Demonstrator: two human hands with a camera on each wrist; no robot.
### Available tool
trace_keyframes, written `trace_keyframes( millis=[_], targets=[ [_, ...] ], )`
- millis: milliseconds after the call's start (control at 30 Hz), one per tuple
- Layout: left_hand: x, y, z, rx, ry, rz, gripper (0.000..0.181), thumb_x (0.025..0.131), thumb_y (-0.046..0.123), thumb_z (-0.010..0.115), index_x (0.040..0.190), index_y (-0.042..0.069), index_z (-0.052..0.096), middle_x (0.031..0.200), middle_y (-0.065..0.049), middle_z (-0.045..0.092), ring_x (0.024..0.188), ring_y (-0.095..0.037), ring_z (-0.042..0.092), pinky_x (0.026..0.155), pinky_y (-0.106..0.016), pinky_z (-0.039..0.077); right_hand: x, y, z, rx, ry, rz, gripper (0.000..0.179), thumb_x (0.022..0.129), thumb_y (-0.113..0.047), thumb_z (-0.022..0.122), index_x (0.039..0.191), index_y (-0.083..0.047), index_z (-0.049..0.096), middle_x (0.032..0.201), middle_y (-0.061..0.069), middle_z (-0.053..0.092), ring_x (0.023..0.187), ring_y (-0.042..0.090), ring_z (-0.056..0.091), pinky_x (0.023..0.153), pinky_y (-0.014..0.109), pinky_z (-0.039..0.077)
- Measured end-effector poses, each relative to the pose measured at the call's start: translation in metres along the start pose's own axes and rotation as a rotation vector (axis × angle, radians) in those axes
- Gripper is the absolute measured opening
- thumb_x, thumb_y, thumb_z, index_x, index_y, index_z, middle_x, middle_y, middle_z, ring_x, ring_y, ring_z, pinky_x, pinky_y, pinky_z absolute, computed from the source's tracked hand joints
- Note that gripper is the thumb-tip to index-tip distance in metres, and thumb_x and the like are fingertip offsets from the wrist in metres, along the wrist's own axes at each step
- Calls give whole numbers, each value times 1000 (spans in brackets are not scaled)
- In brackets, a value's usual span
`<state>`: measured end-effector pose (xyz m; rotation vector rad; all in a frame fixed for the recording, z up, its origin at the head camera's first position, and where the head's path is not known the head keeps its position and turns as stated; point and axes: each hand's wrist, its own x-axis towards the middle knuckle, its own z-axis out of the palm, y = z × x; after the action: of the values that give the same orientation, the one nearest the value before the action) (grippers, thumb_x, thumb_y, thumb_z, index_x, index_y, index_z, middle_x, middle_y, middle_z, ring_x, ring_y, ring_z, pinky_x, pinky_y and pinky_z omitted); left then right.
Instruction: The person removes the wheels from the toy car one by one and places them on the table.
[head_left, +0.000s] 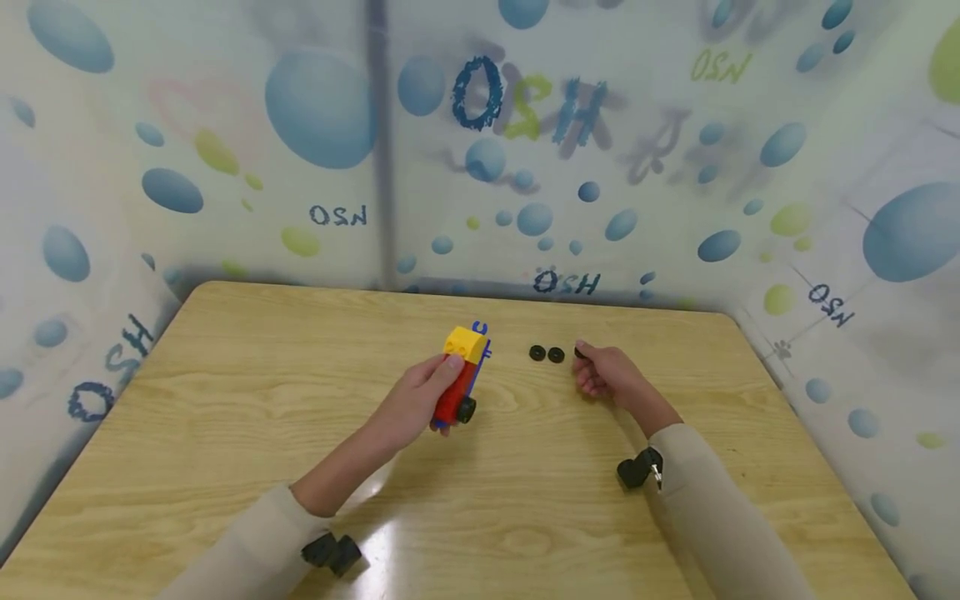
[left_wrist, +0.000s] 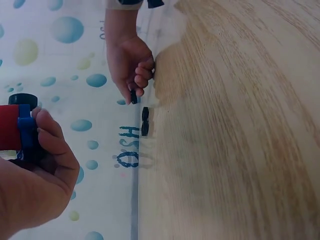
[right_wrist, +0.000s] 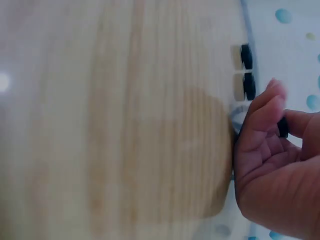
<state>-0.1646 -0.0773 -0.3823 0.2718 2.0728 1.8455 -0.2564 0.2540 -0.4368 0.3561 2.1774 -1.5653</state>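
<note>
My left hand (head_left: 411, 402) grips a toy vehicle (head_left: 454, 388) of red and yellow blocks on a blue base, its thumb across the top. One black wheel (head_left: 466, 409) is fitted at the vehicle's near end; a blue hook sticks out at the far end. Farther right, my right hand (head_left: 611, 374) pinches a small black wheel (right_wrist: 283, 127) between thumb and fingers, close over the table. Two more black wheels, one on the left (head_left: 537, 353) and one on the right (head_left: 556, 355), lie flat beside each other on the table, just left of that hand.
The wooden table (head_left: 510, 508) has its far edge against a white wall (head_left: 480, 225) printed with blue and green bubbles and lettering. Similar walls rise at both sides. A black device is strapped at each wrist, over beige sleeves (head_left: 720, 508).
</note>
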Motion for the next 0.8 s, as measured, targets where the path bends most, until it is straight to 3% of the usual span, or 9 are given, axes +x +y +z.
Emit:
trace_keyframes(
  millis=[267,567,800],
  targets=[
    [-1,3,5,19,-33,6,54,102,52,38,120,3,55,77,-11,59,54,-19,53,52,-30,48,10,-1,-3,-70,1,61,48,102,-46,44,86,-4,62,56,-3,56,45,8,51,45,23,43],
    [0,6,8,37,-33,1,51,102,49,39,117,4,56,75,-11,59,53,-20,53,52,-32,48,11,0,-6,-30,-8,112,49,100,-47,47,87,-2,60,57,-2,58,45,8,53,46,22,46],
    [1,7,11,26,-17,-38,52,102,51,39,123,6,55,79,-12,57,56,-20,53,53,-31,48,6,1,-11,-19,-17,129,47,102,-44,43,91,-1,59,59,-1,59,47,8,55,47,22,47]
  ],
)
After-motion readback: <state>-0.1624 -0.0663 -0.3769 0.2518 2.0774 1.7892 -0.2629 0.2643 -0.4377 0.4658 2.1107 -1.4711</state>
